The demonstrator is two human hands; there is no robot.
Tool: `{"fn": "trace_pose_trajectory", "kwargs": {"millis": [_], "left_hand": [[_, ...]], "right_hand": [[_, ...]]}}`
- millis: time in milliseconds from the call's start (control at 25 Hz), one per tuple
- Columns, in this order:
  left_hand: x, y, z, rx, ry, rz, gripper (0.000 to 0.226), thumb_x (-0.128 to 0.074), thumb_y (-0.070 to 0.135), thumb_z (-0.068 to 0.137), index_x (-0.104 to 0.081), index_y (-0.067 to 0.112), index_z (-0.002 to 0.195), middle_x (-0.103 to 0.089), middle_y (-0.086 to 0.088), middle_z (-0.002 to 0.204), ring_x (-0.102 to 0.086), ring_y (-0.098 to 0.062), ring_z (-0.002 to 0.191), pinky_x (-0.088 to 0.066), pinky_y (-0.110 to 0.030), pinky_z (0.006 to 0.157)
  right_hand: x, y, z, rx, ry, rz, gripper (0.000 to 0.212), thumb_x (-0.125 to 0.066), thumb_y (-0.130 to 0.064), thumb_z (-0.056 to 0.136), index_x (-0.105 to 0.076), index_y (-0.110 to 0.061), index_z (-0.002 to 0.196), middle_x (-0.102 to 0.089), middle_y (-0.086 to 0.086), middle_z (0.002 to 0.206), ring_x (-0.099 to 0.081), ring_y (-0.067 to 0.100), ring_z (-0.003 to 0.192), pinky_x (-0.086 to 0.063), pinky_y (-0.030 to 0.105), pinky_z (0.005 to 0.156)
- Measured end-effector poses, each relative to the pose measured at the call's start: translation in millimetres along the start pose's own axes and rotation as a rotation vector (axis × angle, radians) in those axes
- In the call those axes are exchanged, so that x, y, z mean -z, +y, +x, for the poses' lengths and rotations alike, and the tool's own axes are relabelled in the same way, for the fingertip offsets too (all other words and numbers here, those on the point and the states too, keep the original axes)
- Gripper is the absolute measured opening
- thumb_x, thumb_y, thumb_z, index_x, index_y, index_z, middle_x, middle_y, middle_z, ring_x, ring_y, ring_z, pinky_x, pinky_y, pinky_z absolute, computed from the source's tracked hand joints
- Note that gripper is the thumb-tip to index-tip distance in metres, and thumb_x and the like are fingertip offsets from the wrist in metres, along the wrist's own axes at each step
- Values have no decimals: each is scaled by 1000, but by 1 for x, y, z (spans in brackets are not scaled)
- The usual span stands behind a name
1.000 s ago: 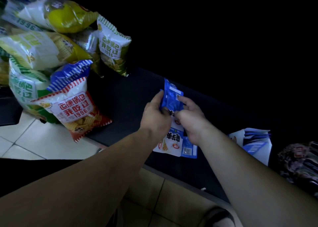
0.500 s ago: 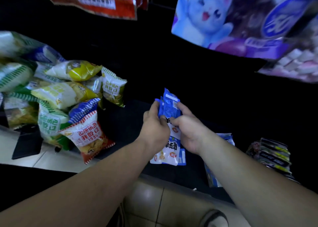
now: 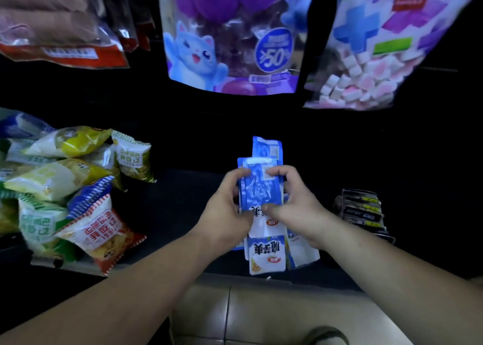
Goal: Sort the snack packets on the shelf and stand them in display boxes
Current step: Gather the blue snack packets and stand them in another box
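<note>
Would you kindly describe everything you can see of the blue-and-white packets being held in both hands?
The blue-and-white packets are a small bunch of flat, glossy, crinkled sachets, blue at the top and white lower down with dark printed characters and a red logo. They are held roughly upright and overlapping above the dark shelf, one poking higher behind. The left hand and right hand pinch them from either side.

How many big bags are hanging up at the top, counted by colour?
Red and clear bag: 1
Purple bag with a blue cat: 1
White bag with coloured crosses: 1
Total: 3
</note>
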State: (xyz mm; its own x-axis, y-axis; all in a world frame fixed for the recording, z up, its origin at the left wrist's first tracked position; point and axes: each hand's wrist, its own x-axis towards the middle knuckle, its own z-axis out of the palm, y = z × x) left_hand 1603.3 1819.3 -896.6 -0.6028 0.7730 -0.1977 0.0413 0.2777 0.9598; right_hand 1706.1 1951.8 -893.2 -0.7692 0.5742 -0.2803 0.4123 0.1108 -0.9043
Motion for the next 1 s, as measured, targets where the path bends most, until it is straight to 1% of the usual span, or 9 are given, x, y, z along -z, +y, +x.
{"fn": "trace_pose_trajectory", "kwargs": {"millis": [120,240,320,400,480,560,680,840,1000], "left_hand": [[-25,3,15,-2,96,11,33,-59,-10,87,-56,22,98,-56,-5,74,-43,-14,47,-40,-28,44],[-48,6,36,-3,99,-33,26,-60,-7,92,-61,16,103,-55,6,54,-45,-6,40,-39,-18,41],[-62,2,47,15,74,-97,30,-60,-6,92,-61,18,108,-68,12,65,-61,-3,53,-46,-15,49],[-77,-11,56,61,27,-137,35,-63,-7,91,-62,23,110,-75,8,93,-72,-5,82,-52,-13,60],[-86,-27,58,90,-18,-95,42,-65,-5,89,-63,31,112,-71,5,110,-68,-1,97,-53,-11,66],[-91,-41,57,112,-60,-39,48,-63,-4,90,-62,36,117,-68,4,113,-65,7,95,-51,-7,65],[-99,-54,51,143,-82,-22,52,-60,-7,91,-60,35,122,-66,7,111,-62,12,92,-48,-4,63],[-101,-64,48,129,-97,-67,51,-55,-13,91,-60,24,126,-64,8,101,-63,18,81,-48,-4,62],[-100,-73,52,103,-142,-53,55,-60,-7,90,-63,39,121,-65,4,119,-66,3,102,-55,-13,76]], "right_hand": [[27,5,11,113,66,-187,50,-71,-6,91,-40,-41,109,-58,-2,118,-70,29,87,-61,54,70],[55,10,26,189,164,-375,48,-76,-16,89,-35,-35,104,-57,-2,102,-63,21,84,-59,51,72],[66,20,35,177,244,-385,51,-80,-15,86,-34,-32,102,-57,-2,97,-61,19,79,-58,50,68],[73,36,42,151,303,-383,59,-83,-11,82,-34,-30,108,-58,-9,96,-65,13,82,-59,46,69],[74,53,45,79,309,-324,76,-85,-6,78,-34,-30,130,-61,-15,98,-68,9,88,-60,36,69],[73,66,46,6,268,-231,101,-84,1,77,-27,-35,151,-62,-18,98,-65,-1,88,-54,18,65],[67,79,46,-54,203,-164,78,-79,8,79,-47,-33,136,-62,-21,98,-65,-4,94,-48,7,56],[59,88,49,-114,226,-109,48,-76,9,78,-56,-30,99,-66,-12,92,-67,2,84,-54,20,60],[67,90,46,-51,229,-158,44,-73,7,80,-60,-27,106,-66,-14,93,-63,-4,83,-53,18,64]]}}
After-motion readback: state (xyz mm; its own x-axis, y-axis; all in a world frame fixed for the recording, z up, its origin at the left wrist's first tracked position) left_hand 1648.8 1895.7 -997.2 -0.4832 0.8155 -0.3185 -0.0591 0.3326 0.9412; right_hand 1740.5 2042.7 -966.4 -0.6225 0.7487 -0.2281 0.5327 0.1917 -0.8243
